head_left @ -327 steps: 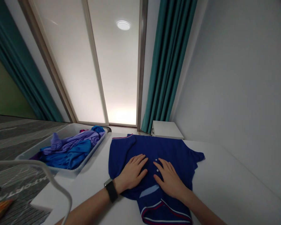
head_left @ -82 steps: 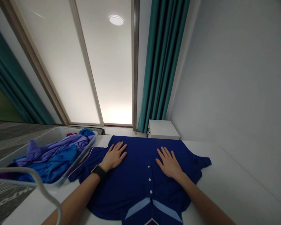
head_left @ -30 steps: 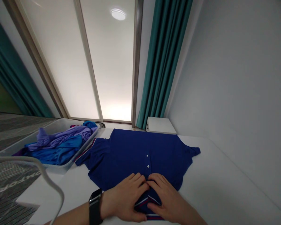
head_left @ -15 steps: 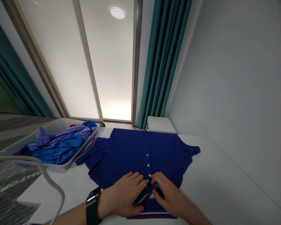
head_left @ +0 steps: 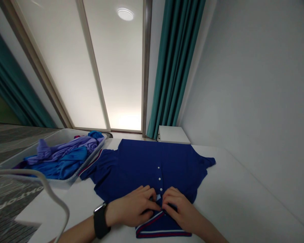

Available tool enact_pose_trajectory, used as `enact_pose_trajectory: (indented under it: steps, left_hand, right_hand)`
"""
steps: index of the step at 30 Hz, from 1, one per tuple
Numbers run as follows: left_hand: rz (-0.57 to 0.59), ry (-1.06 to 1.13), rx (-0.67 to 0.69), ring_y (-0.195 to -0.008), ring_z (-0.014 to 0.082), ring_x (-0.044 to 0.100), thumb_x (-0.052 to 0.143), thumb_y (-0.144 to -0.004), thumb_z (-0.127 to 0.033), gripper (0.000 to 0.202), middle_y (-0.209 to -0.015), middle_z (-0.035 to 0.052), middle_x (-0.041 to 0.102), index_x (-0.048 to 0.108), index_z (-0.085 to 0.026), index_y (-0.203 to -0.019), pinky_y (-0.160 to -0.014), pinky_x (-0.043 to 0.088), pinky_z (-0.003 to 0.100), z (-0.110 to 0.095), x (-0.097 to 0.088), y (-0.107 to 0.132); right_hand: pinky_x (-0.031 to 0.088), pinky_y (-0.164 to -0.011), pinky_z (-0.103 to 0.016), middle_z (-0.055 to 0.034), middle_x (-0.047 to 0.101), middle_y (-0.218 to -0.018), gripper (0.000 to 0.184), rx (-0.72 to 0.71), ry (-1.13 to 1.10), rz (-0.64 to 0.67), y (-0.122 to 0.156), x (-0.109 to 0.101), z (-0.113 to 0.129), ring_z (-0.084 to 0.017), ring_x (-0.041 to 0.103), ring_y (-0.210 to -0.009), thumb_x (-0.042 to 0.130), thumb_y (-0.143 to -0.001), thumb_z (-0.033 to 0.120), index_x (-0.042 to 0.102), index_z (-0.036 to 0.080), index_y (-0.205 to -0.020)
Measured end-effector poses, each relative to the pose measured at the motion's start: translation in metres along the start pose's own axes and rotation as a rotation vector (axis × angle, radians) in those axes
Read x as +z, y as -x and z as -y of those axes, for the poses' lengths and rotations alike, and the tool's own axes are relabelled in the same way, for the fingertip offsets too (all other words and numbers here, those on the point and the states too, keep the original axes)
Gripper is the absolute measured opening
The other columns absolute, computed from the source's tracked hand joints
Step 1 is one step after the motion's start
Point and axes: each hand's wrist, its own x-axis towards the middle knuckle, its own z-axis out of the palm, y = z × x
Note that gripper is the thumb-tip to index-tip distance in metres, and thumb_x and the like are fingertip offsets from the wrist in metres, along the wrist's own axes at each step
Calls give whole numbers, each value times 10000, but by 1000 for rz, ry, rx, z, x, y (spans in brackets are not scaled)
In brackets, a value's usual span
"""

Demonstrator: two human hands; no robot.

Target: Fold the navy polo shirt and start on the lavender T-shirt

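A dark blue polo shirt (head_left: 142, 162) lies spread on the white table, its collar end toward me and a line of white buttons down its middle. The collar (head_left: 164, 233) has white and red stripes along its edge. My left hand (head_left: 135, 206), with a black watch (head_left: 101, 221) on the wrist, pinches the cloth at the collar opening with curled fingers. Close beside it, my right hand (head_left: 179, 209) grips the other side of the opening, thumb against fingers. The hands partly hide the collar and the lowest part of the placket.
A clear plastic bin (head_left: 63, 184) with purple and blue clothes (head_left: 66, 155) stands at the left. A pale cable (head_left: 53, 194) curves across the lower left. Beyond the white table (head_left: 233, 195) are a small white cabinet (head_left: 173, 134) and a teal curtain (head_left: 176, 67). A wall (head_left: 255, 84) rises at the right.
The near left part of the striped collar now lies flatter, its edge showing as a slanted line. My left thumb and fingers have moved in toward the placket; my right hand has barely shifted.
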Motion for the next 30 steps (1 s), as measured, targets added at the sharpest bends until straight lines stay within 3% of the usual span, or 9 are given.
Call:
enact_pose_trajectory:
  steps: [4, 12, 16, 23, 30]
  left_hand:
    - [-61, 130, 24, -1013, 159, 589, 509, -891, -134, 219, -1015, 4, 646, 655, -257, -999, -1053, 360, 326, 7, 0, -3]
    - [-202, 35, -112, -903, 164, 560, 421, -878, -100, 199, -923, 19, 630, 578, -217, -919, -934, 393, 330, 28, -5, 11]
    - [-296, -39, -211, -871, 178, 538, 379, -877, -104, 199, -891, 28, 616, 549, -203, -909, -864, 404, 328, 47, -11, 26]
    - [-439, 25, -356, -849, 180, 553, 372, -905, -152, 203, -873, 32, 609, 569, -199, -890, -808, 426, 314, 83, -5, 50]
    - [-566, 193, -375, -881, 163, 593, 412, -936, -202, 183, -925, 22, 642, 594, -202, -944, -817, 456, 292, 89, -3, 53]
  right_hand:
    - [419, -887, -338, -20, 623, -937, 38, -14, 155, 50, -1, 4, -2, -186, 540, -972, 640, -856, 179, 634, 217, -855]
    - [449, -899, -379, -61, 603, -1024, 256, -36, 231, -138, -29, 6, 11, -207, 543, -1001, 438, -923, 104, 607, 222, -1075]
    - [440, -962, -401, -89, 587, -1165, 359, -97, 337, -69, -60, 12, 12, -230, 524, -1107, 469, -905, 117, 557, 206, -1242]
    - [453, -941, -397, -100, 601, -1167, 329, -114, 437, 23, -118, 27, 13, -237, 534, -1100, 458, -916, 140, 584, 170, -1218]
    - [436, -981, -410, -111, 587, -1194, 292, -202, 430, 1, -146, 56, 16, -244, 512, -1146, 503, -917, 207, 587, 175, -1195]
